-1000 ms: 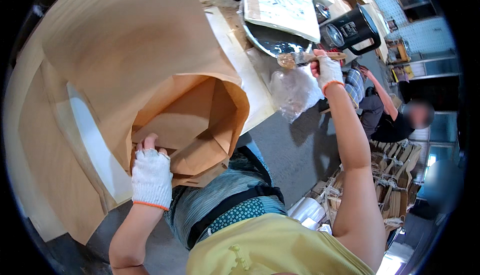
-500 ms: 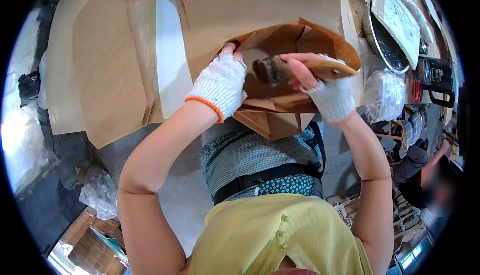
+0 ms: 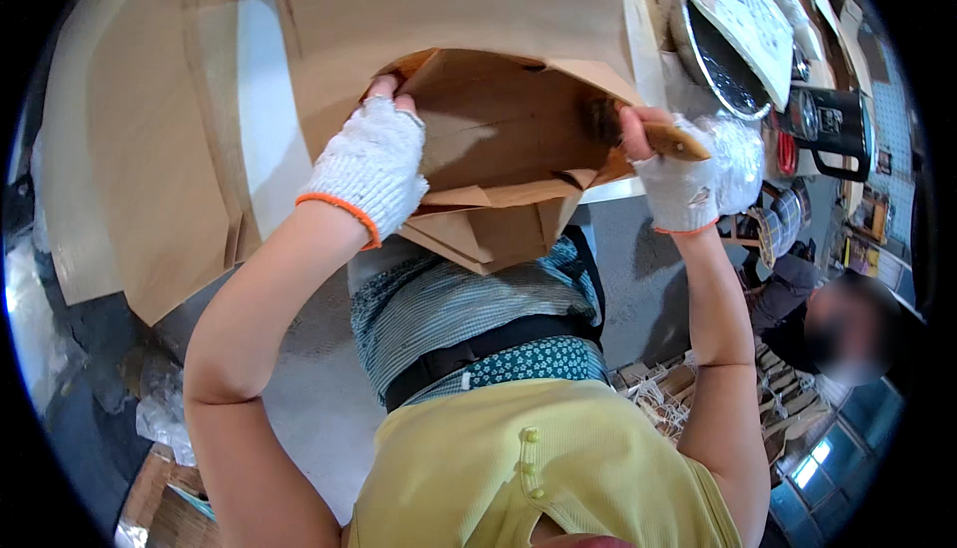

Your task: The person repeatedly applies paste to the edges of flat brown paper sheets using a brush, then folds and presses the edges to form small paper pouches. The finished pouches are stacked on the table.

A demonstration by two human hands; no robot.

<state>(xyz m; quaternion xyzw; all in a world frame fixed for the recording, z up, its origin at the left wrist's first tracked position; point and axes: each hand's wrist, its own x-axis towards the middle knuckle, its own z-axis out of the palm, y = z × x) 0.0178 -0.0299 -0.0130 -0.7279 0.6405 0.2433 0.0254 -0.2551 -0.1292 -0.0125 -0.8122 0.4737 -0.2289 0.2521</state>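
A large brown paper bag [image 3: 508,144] lies on the table with its mouth gaping open toward me. My left hand [image 3: 371,161], in a white knit glove with bare fingertips, grips the left edge of that mouth, fingertips partly hidden behind the paper. In my right hand [image 3: 678,184], gloved the same way, is a brush [image 3: 678,141] with a wooden handle, the fingers closed around it. Its dark bristles reach into the bag by the right inner wall; shadow hides part of them.
Flat brown paper sheets [image 3: 150,139] and a white sheet [image 3: 267,90] lie left. To the right are a metal basin [image 3: 688,35] of dark liquid with a white board [image 3: 743,20] across it, a black mug [image 3: 842,135] and clear plastic [image 3: 736,164]. Another person [image 3: 788,294] sits at far right.
My right hand has carried the brush from over the middle of the bag's mouth to its right side. The left hand keeps its hold on the edge. The whole view has shifted.
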